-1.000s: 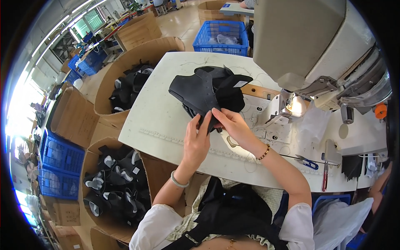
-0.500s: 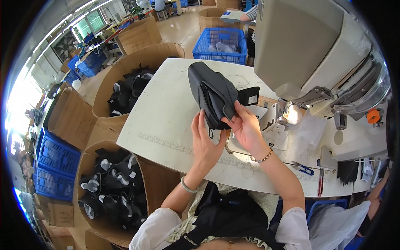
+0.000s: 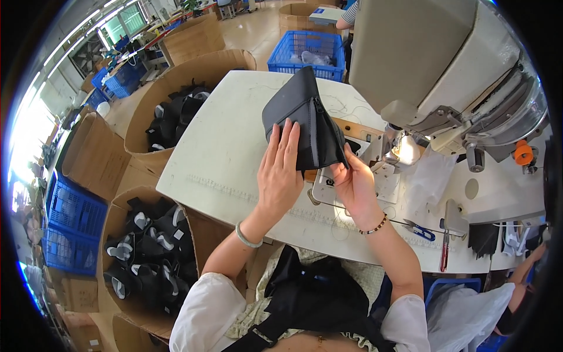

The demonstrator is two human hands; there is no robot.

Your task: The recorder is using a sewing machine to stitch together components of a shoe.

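A black zippered pouch (image 3: pixel 296 105) is held up above the white table (image 3: pixel 217 135), tilted, with its zip and a grey seam running down one side. My left hand (image 3: pixel 280 182) lies against the pouch's near face, its fingers stretched out and flat. My right hand (image 3: pixel 358 188) grips the pouch's lower right edge between thumb and fingers; part of those fingers is hidden. Just right of the pouch stands an industrial sewing machine (image 3: pixel 416 53), its lamp lit over the needle area.
Blue-handled thread snips (image 3: pixel 420 230) and a red-handled tool (image 3: pixel 444 252) lie at the table's right front. Cardboard bins (image 3: pixel 196 234) with several black pieces stand on the left. Behind the table is a blue crate (image 3: pixel 281 63). Another person's arm (image 3: pixel 528 264) shows at far right.
The pouch has turned, so its broad face and zip side show differently, and its side flap no longer shows. My left hand has moved up and flattened onto it. My right hand still grips its edge.
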